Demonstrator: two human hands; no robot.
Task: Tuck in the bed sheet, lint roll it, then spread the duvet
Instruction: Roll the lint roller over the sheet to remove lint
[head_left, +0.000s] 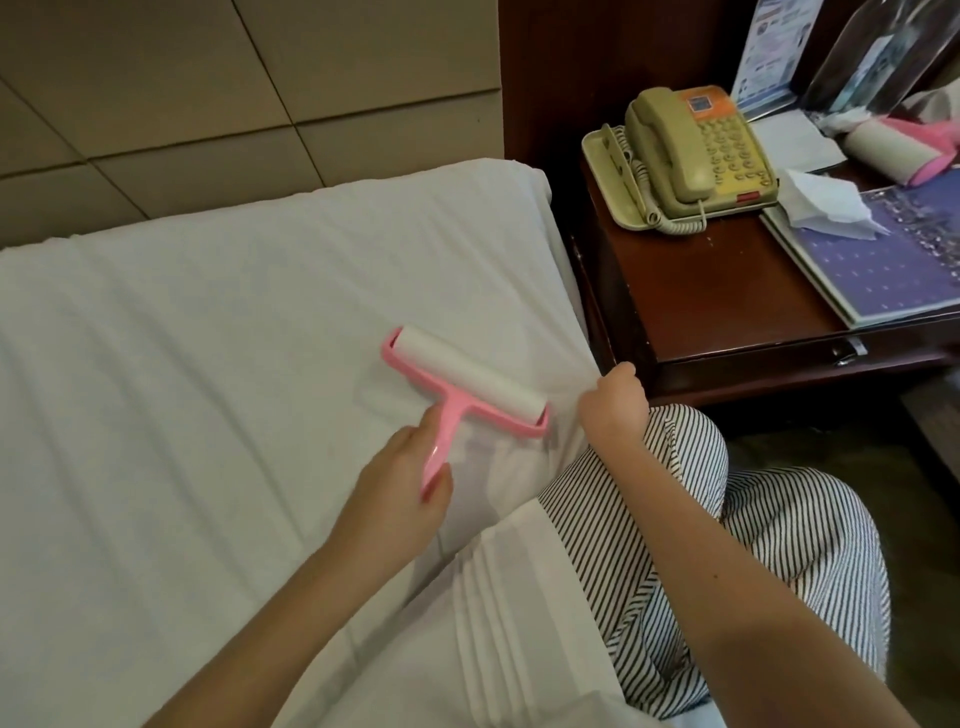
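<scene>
- The left grip (402, 486) is closed around the pink handle of the lint roller (441, 387), with the fingers wrapped about the handle's lower end.
- Just beyond this grip, the roller's white drum lies flat on the bed sheet (208, 364), set slantwise in its pink frame.
- The right grip (615, 402) sits just right of the roller's drum. Its fingers are curled in and pinch the bed sheet at the side edge of the mattress.
- Creases in the sheet run away from the right grip across the bed, and the white sheet covers the mattress to the left of both grips.
- Under the right forearm, near to the person, is striped clothing (789, 545). Beside it is a pleated white cloth (493, 613); whether it is the duvet cannot be told.
- Beyond the right grip stands a dark wooden desk (701, 301), close against the bed.
- On the desk, further off, a beige telephone (691, 150) with a coiled cord rests in a tray.
- To the right of the telephone lie a crumpled tissue (815, 202) and a blue-covered booklet (893, 275).
- At the desk's far right is a second lint roller (883, 150), also pink and white.
- Beyond the left grip, past the head of the bed, is a padded beige wall panel (208, 93).
</scene>
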